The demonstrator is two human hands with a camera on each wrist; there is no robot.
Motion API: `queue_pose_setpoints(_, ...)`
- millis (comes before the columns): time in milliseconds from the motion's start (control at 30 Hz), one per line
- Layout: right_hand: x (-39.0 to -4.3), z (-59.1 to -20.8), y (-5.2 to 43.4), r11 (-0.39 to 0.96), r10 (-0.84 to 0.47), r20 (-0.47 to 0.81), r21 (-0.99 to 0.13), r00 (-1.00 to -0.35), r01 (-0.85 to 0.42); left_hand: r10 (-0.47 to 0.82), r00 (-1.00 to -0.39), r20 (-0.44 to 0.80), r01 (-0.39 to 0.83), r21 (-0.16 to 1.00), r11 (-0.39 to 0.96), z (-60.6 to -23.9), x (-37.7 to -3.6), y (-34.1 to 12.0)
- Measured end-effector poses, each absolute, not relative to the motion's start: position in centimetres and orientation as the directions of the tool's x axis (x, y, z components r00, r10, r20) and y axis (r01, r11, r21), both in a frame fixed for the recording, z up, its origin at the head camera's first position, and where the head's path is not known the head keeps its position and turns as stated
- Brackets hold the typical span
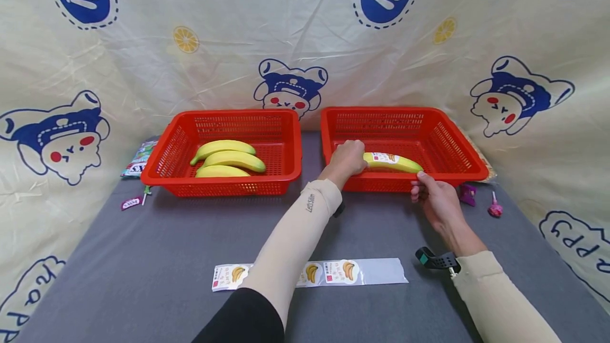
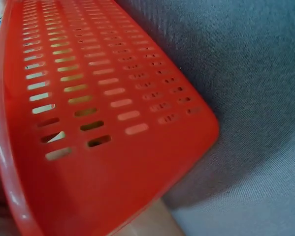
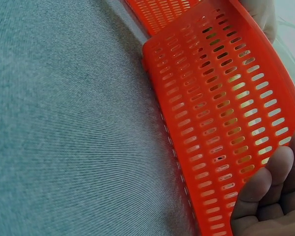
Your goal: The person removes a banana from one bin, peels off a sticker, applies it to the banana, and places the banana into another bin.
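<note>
Grey table (image 1: 157,263), labelled banana (image 1: 405,163) partly behind left hand (image 1: 345,160)

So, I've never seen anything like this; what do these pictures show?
No machine: just a person's bare left hand and right hand. The wide picture looks forward and down from the person's head; the other two, from each wrist, are close-ups. On the grey cloth surface stand a red, perforated plastic basket with three yellow bananas and, to its right, a matching basket. At that one's front, the left hand grips one end of a yellow, white-labelled banana; the right hand is at the other end, its grip unclear. A white strip of banana-picture stickers lies nearer the person.
</note>
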State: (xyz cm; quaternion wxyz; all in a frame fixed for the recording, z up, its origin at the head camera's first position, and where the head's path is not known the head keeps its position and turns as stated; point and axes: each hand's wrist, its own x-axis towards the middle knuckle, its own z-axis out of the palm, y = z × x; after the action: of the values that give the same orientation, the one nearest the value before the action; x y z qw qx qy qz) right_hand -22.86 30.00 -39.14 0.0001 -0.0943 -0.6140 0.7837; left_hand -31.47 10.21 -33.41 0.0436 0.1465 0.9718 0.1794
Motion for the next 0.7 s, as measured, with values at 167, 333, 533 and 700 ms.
queue_pose_setpoints(167,-22.73,-39.08,30.06,-0.261,0.114,-0.157,-0.957,-0.981,0.123,0.293,-0.951,-0.099,0.248,0.321,0.914,-33.36,-31.65,10.52)
queue_pose_setpoints(333,-22.68,-39.14,29.99,-0.252,0.133,-0.16,-0.96,-0.978,0.123,0.291,-0.947,-0.137,0.235,0.324,0.916,-33.15,-31.39,10.36)
queue_pose_setpoints(533,-22.62,-39.21,29.97,-0.25,0.129,-0.163,-0.96,-0.978,0.127,0.296,-0.943,-0.15,0.233,0.334,0.913,-33.06,-31.17,10.29)
queue_pose_setpoints(700,-22.76,-39.28,29.8,-0.262,0.127,-0.141,-0.959,-0.982,0.103,0.276,-0.949,-0.151,0.213,0.34,0.916,-33.09,-31.22,10.27)
